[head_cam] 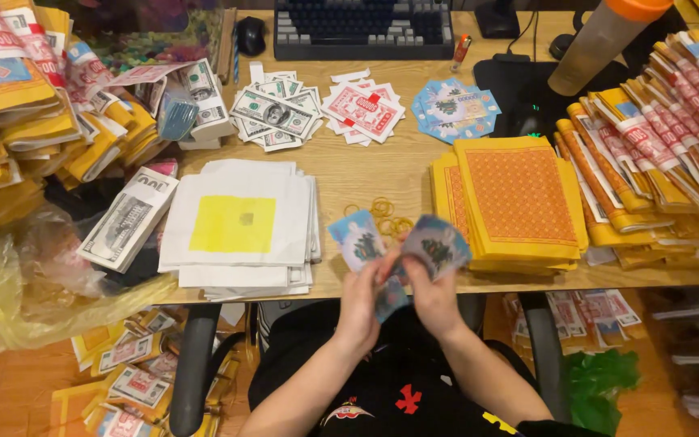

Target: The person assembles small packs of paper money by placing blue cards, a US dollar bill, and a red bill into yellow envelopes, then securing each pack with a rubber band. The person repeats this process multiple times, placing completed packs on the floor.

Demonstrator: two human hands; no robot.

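Blue printed paper notes (402,255) sit fanned between both my hands, just above the near edge of the wooden desk (366,174). One note sticks up to the left, another bends to the right, and a third pokes down below my palms. My left hand (359,303) has its fingers curled and pinching the lower part of the fan, thumb pressed against the paper. My right hand (433,299) also grips the notes, fingers closed round them from the other side; the motion blur keeps me from telling each fingertip apart.

Just beyond my hands lie loose yellow rubber bands (383,214). To the left rests a stack of white sheets with a yellow square (236,222), and beside it a bundle of banknote-style paper (127,218). To the right is a pile of orange patterned sheets (519,198). Farther back lies another spread of blue notes (455,109), near a dark keyboard (362,28).
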